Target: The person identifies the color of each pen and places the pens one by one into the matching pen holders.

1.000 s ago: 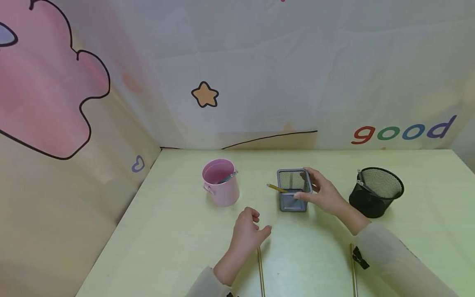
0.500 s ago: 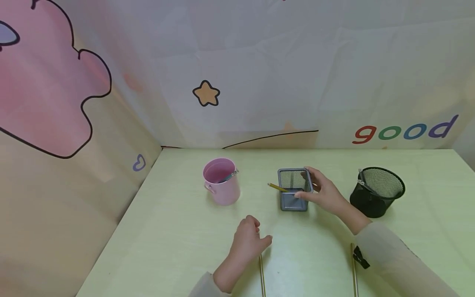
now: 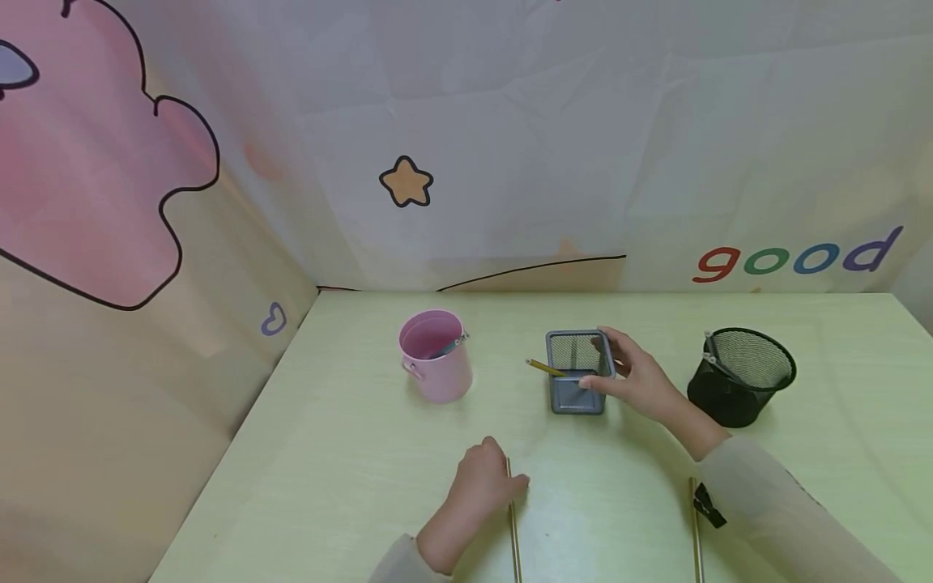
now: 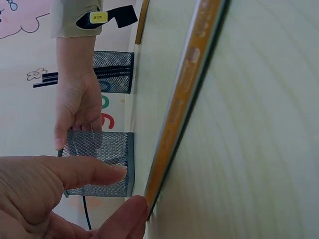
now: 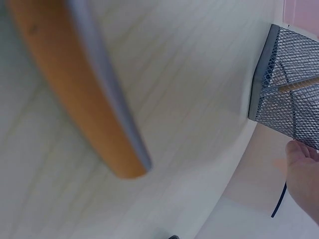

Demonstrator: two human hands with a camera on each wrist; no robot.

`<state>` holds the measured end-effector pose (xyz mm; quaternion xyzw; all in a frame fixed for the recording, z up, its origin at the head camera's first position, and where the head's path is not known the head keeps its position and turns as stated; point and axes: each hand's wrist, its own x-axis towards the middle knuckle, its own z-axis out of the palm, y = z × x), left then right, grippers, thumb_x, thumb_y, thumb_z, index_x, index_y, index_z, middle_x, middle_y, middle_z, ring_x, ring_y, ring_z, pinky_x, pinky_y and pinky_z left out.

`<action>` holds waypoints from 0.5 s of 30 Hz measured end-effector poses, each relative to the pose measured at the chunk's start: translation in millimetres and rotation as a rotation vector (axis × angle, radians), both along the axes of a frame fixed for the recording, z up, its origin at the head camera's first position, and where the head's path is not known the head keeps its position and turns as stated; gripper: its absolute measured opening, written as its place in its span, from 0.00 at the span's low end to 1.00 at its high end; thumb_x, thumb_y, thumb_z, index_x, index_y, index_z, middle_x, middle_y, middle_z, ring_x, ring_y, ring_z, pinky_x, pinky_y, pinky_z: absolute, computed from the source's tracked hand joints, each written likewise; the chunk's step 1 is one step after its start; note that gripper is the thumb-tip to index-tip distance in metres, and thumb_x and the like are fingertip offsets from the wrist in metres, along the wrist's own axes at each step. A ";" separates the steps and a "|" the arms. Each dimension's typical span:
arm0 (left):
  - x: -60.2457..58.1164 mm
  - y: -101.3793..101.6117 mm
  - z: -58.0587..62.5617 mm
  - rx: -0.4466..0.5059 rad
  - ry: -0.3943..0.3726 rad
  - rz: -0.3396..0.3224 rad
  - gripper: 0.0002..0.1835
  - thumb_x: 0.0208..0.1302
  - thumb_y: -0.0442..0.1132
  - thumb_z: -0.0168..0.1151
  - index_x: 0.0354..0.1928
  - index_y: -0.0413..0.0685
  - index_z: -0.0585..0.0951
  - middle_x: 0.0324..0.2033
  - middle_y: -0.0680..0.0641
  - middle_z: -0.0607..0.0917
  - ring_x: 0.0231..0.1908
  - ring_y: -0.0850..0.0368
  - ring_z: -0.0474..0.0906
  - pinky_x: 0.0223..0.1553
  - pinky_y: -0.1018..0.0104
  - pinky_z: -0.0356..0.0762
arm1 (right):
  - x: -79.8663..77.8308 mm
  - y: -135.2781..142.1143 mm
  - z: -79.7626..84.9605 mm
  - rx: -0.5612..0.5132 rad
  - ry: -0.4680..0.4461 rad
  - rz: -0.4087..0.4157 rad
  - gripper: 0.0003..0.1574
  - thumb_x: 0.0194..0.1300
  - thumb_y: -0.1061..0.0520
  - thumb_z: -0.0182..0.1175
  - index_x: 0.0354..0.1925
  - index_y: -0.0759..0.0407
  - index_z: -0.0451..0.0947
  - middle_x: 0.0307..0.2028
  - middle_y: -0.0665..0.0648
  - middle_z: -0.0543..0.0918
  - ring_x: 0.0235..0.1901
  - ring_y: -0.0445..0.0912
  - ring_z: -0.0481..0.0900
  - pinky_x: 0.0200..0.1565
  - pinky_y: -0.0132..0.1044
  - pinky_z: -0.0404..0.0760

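My left hand point(image 3: 479, 486) reaches over the far end of a yellow-brown pencil point(image 3: 515, 538) lying on the table. In the left wrist view a fingertip point(image 4: 135, 205) is at the pencil's end, while the thumb point(image 4: 112, 172) stays apart from it. Farther back, my right hand point(image 3: 640, 385) holds a grey square mesh pen holder point(image 3: 576, 398) by its right side, thumb at the front rim. A yellow pencil point(image 3: 543, 368) leans inside that holder and sticks out to the left.
A pink bucket point(image 3: 446, 380) with a teal pen inside stands left of the mesh holder. To the right is a round black mesh pot point(image 3: 729, 401) with dark pens. Another pencil point(image 3: 695, 534) lies beside my right sleeve. A printed cloth wall point(image 3: 510, 178) rises behind the table.
My left hand has come down toward me, and its fingers are now around the pencil's far end without the thumb on it. The right hand and mesh holder stay put.
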<state>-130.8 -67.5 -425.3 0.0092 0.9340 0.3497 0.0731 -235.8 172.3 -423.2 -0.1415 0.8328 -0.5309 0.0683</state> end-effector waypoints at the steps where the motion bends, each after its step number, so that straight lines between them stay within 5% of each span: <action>1: 0.1 -0.2 -0.8 -0.005 -0.012 -0.001 0.17 0.46 0.36 0.70 0.26 0.38 0.69 0.20 0.46 0.72 0.22 0.51 0.70 0.24 0.59 0.73 | -0.1 0.0 -0.3 -0.001 0.001 0.001 0.56 0.57 0.52 0.68 0.72 0.65 0.47 0.67 0.71 0.60 0.66 0.69 0.58 0.63 0.63 0.60; 15: 0.8 -2.4 -6.4 -0.022 -0.015 -0.016 0.15 0.49 0.30 0.64 0.15 0.43 0.66 0.14 0.50 0.67 0.15 0.58 0.63 0.15 0.70 0.62 | 1.0 -0.1 -1.1 0.004 -0.006 0.002 0.57 0.57 0.51 0.68 0.72 0.64 0.46 0.67 0.71 0.60 0.66 0.70 0.57 0.62 0.62 0.61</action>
